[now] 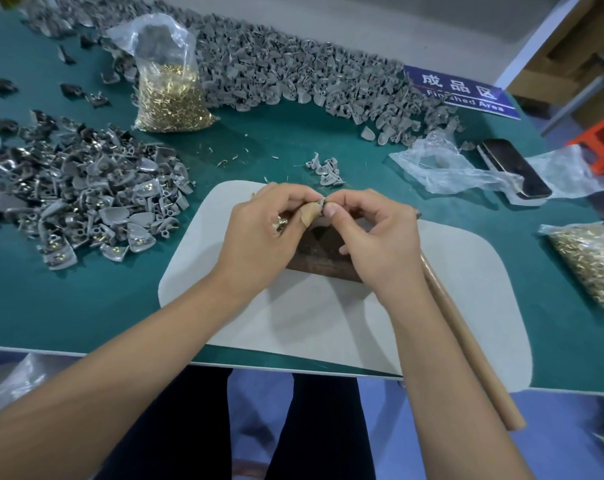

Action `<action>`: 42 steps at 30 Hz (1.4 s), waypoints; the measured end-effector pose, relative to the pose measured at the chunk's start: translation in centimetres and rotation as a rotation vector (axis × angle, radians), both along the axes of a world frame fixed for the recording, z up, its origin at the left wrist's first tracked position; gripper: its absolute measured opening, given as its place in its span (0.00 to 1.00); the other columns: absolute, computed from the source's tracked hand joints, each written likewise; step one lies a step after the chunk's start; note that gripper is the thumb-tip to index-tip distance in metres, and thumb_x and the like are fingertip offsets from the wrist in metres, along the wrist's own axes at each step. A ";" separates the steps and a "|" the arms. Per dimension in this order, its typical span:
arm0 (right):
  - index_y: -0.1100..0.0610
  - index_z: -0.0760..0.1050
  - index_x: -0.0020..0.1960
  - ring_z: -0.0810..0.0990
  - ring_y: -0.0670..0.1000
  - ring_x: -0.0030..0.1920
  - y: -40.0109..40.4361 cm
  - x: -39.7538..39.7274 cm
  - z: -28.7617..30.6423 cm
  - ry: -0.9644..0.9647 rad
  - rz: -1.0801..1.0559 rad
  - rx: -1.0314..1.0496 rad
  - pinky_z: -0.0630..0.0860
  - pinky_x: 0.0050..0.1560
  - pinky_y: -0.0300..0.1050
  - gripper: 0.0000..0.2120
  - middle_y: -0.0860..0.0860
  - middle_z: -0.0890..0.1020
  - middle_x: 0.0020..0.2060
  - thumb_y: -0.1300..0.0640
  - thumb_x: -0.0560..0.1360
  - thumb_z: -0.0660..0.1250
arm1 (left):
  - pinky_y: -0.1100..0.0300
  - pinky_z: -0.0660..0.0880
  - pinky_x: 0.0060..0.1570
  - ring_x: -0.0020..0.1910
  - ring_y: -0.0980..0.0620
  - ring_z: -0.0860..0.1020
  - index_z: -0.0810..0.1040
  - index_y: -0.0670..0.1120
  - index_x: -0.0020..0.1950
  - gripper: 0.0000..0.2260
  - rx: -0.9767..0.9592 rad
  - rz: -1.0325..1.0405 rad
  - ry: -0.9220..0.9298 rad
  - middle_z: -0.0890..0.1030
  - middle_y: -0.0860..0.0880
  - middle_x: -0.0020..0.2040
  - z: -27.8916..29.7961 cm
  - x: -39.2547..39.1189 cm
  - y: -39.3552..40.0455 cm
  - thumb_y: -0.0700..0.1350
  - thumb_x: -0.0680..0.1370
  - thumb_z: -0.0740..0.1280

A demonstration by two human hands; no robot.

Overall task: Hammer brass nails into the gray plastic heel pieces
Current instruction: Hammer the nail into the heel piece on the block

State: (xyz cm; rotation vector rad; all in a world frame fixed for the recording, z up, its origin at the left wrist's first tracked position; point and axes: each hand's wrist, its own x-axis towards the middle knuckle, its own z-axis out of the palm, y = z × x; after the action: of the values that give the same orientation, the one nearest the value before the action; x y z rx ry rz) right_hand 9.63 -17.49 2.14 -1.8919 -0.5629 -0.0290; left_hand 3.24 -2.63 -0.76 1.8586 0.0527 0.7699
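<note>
My left hand and my right hand meet fingertip to fingertip above a dark block on a pale grey mat. Between them they pinch one small gray heel piece, mostly hidden by the fingers. Several brass nails show inside my left palm. The left thumb wears a tan bandage. A hammer's wooden handle lies on the mat under my right forearm; its head is hidden. A few loose gray heel pieces lie just beyond my hands.
A heap of nailed heel pieces fills the left. A long gray pile runs along the back. A bag of brass nails stands behind; another bag lies right. A phone, plastic wrap and a blue sign sit far right.
</note>
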 end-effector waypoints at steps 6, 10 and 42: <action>0.50 0.86 0.47 0.83 0.46 0.45 0.2 -0.1 0.3 0.040 0.000 0.027 0.83 0.42 0.53 0.06 0.42 0.84 0.41 0.60 0.77 0.73 | 0.64 0.78 0.54 0.51 0.58 0.84 0.80 0.55 0.53 0.06 -0.132 -0.014 0.004 0.85 0.59 0.50 0.2 0.0 -0.1 0.43 0.80 0.71; 0.49 0.86 0.45 0.82 0.43 0.43 0.4 -0.1 0.3 0.043 0.005 0.012 0.83 0.44 0.55 0.06 0.41 0.83 0.40 0.60 0.76 0.74 | 0.64 0.78 0.53 0.50 0.59 0.84 0.81 0.54 0.53 0.05 -0.160 -0.012 0.017 0.85 0.58 0.50 -0.1 0.0 0.0 0.43 0.80 0.71; 0.55 0.77 0.66 0.72 0.63 0.58 -8.8 -2.5 -0.3 0.036 -0.457 -0.923 0.68 0.51 0.54 0.15 0.58 0.76 0.56 0.50 0.82 0.64 | 0.73 0.61 0.59 0.60 0.57 0.69 0.83 0.62 0.44 0.07 0.139 -0.068 0.195 0.77 0.55 0.48 -0.2 1.2 1.1 0.49 0.74 0.77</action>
State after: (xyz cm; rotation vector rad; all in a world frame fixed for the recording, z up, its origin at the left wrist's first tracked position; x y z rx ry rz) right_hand 7.08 -26.33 1.85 -2.8837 -0.0817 -0.0351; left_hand 4.48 -1.57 -0.99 2.0529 0.0608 0.5553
